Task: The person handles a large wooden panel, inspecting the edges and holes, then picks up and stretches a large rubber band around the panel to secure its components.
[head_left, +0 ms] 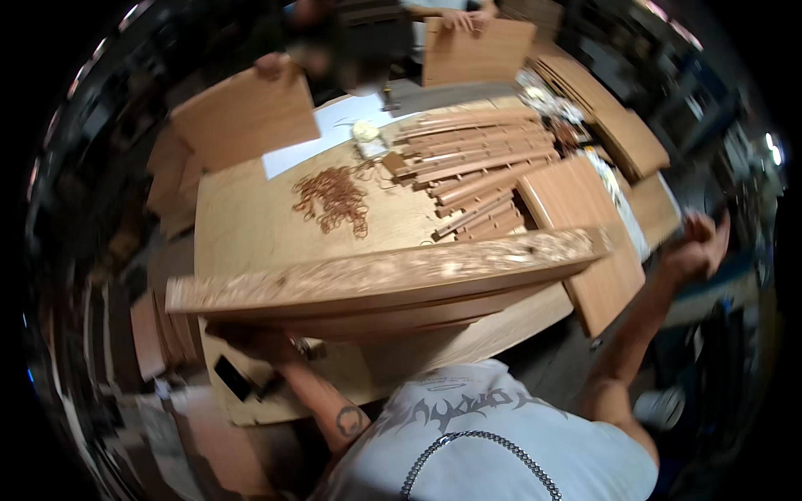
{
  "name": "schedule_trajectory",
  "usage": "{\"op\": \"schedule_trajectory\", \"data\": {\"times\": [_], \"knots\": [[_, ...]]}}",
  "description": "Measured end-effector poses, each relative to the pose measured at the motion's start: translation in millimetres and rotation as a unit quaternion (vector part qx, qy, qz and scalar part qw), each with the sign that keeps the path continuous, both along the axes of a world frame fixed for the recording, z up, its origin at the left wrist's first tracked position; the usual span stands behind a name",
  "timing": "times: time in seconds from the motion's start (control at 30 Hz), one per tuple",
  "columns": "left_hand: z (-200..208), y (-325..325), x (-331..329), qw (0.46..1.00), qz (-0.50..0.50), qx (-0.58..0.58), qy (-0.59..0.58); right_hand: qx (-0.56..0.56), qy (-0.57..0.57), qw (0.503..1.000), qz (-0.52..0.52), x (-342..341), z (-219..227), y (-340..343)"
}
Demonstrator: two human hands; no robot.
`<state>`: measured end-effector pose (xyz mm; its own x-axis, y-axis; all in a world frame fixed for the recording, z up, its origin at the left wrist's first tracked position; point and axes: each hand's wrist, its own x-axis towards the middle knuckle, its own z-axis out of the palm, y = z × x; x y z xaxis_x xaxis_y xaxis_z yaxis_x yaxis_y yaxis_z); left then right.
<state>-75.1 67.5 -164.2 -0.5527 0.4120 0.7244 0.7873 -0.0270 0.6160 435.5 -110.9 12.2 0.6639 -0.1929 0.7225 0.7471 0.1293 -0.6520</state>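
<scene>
A thick wood-veneered chipboard panel (393, 275) is tilted up in front of me, its rough chip edge facing up. My left hand (263, 341) grips its lower left part from beneath; the fingers are partly hidden by the panel. My right hand (700, 249) is away to the right, apart from the panel, with fingers loosely apart and nothing visible in them; it is slightly blurred. Behind the panel on the table (238, 217) lie a heap of brown rubber bands (334, 199) and rows of drilled wooden strips (476, 159). Another board (597, 242) lies at right.
Across the table, other people's hands hold a board (246, 113) at the far left and one (476, 52) at the back. Stacked boards (618, 121) stand at far right. A black phone-like object (232, 377) lies at the near left corner. A white sheet (322, 132) lies at the back.
</scene>
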Motion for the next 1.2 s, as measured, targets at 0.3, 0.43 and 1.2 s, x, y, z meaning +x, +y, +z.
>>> {"op": "schedule_trajectory", "data": {"times": [0.3, 0.43, 1.2], "knots": [[37.6, -20.1, 9.7, 0.917, -0.204, 0.057, -0.338, -0.080, -0.006, 0.761, 0.644, -103.9, -55.2, 38.6], [87.6, -20.6, -4.1, 0.780, -0.398, 0.145, -0.460, 0.005, 0.101, 0.743, 0.661, -96.6, -110.8, 28.5], [133.0, -10.1, -2.9, 0.828, -0.487, 0.111, -0.255, -0.109, 0.080, 0.779, 0.612, -130.7, -44.8, 35.5]]}}
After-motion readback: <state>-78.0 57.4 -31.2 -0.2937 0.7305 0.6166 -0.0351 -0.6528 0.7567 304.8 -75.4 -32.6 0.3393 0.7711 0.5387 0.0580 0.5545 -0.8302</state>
